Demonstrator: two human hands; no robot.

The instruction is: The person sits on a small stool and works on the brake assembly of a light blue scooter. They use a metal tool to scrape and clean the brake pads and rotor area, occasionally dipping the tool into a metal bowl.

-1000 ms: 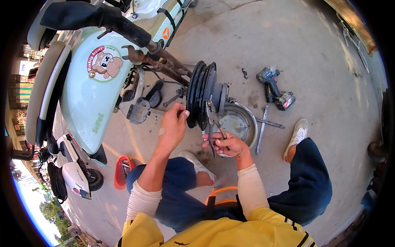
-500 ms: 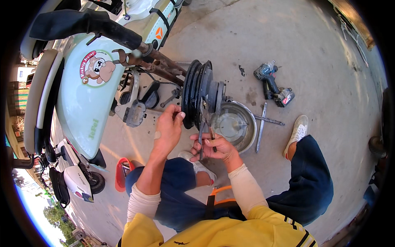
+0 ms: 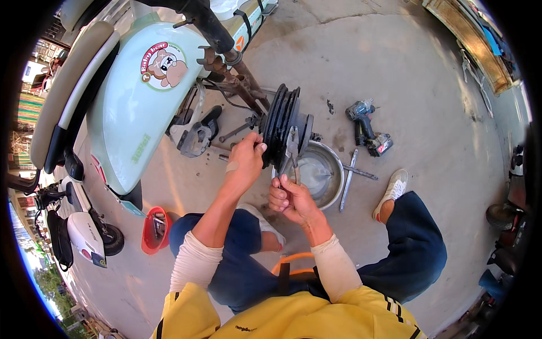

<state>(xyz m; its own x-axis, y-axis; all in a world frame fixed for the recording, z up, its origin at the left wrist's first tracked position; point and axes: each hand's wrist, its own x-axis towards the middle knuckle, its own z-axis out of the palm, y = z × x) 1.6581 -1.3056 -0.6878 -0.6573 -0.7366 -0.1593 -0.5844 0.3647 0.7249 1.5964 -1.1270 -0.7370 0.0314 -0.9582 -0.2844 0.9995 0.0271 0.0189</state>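
A black wheel rim (image 3: 275,121) with a grey hub sits on the axle at the lower end of the scooter's rusty fork (image 3: 249,79). My left hand (image 3: 244,161) is at the rim's near left edge, fingers curled and thumb pressed against it. Closed round the handles of metal pliers (image 3: 293,148) is my right hand (image 3: 296,199). The plier jaws point up and lie in front of the hub's right face; whether they grip anything is too small to tell.
Beyond the pliers a round metal basin (image 3: 339,172) stands on the concrete, two metal bars (image 3: 349,179) crossed beside it. A cordless impact driver (image 3: 368,129) lies farther right. Left are the pale green scooter body (image 3: 141,107), a red container (image 3: 151,236) with tools, and a white scooter (image 3: 84,231).
My right hand has gone from a loose hold on spread plier handles to a closed grip, with the handles nearer together. My left hand stays at the rim. The whole view has shifted.
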